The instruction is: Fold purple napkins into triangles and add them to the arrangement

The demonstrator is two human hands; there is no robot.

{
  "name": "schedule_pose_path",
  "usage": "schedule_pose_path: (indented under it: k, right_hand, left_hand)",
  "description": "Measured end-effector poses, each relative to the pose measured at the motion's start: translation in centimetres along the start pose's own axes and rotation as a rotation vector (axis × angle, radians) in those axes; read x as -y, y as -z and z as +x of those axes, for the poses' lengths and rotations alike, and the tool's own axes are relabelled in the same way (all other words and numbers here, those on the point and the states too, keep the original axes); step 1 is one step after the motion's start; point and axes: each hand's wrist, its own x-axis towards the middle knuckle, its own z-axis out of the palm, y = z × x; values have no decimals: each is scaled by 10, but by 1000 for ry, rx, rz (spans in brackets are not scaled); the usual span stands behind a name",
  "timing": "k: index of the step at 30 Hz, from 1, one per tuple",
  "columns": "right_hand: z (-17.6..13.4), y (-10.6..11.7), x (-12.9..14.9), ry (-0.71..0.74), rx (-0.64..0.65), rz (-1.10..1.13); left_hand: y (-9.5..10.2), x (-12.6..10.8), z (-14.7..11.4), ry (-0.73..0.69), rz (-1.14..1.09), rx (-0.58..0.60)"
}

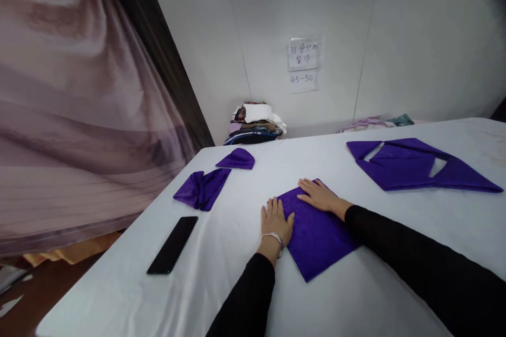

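Note:
A purple cloth napkin [316,242], folded into a flat rectangle, lies slantwise on the white-covered table [221,284]. My left hand [276,222], with a silver bangle at the wrist, rests flat on its left edge, fingers stretched out. On the far right part of the same cloth lies my right hand [317,196], palm down with fingers spread. Neither hand grips the fabric. Part of the napkin is hidden under my hands and right sleeve.
Two folded purple cloths, one pleated [203,189] and one rounded [237,159], lie at left. Nearer is a black phone [173,245]. More folded purple cloth [419,166] lies at right. A fabric pile [256,124] stands by the wall under paper signs [303,63]. A curtain [79,105] hangs left.

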Motion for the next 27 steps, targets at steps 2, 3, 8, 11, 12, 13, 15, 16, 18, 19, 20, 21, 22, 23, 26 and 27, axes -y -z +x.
schedule_pose_path:
  k: [2, 3, 8, 11, 12, 13, 15, 16, 18, 19, 20, 21, 22, 23, 26, 27]
  right_hand:
    - [-1, 2, -19, -64, -15, -24]
    - [-2, 2, -27, -92, -19, -32]
    - [-6, 9, -48, -191, -2, -58]
    - [-9, 12, -42, -278, 8, -70]
    - [-11, 12, -36, -271, -13, -77]
    - [-13, 10, -28, -229, -38, -82]
    - [-19, 3, -11, -61, -62, -69]
    - [-23, -1, -3, 27, -52, -51]
    - [-28, -7, 10, 127, -18, -17]
    - [-30, -9, 14, 136, -10, -6]
    - [-32, -10, 16, 127, -11, -3]
    - [-32, -10, 17, 112, -15, -4]
    - [-32, -10, 17, 99, -20, -7]
    - [-32, -9, 17, 91, -22, -9]
    - [-31, -8, 15, 87, -16, -20]
    - [-31, -8, 15, 87, -16, -24]
  left_hand:
    - [-1, 0, 0, 4, 3, 0]
    - [-1, 0, 0, 5, 4, 3]
    - [1, -1, -1, 6, -5, 19]
    - [1, -1, -2, 3, -9, 21]
    - [1, -1, -1, 5, -8, 19]
    - [0, -1, -1, 7, -8, 17]
    - [-1, -1, -1, 10, -6, 12]
    - [-2, 0, -1, 9, -6, 10]
    - [-3, 0, -2, 5, -7, 5]
    - [-4, 0, -2, 3, -9, 3]
    - [-4, 0, -2, 3, -11, 2]
    - [-4, 0, -2, 3, -14, 3]
    - [-4, 1, -2, 2, -17, 4]
    - [-3, 1, -1, 1, -19, 6]
    - [2, 1, -3, -4, -24, 25]
    - [4, 1, -5, -10, -25, 31]
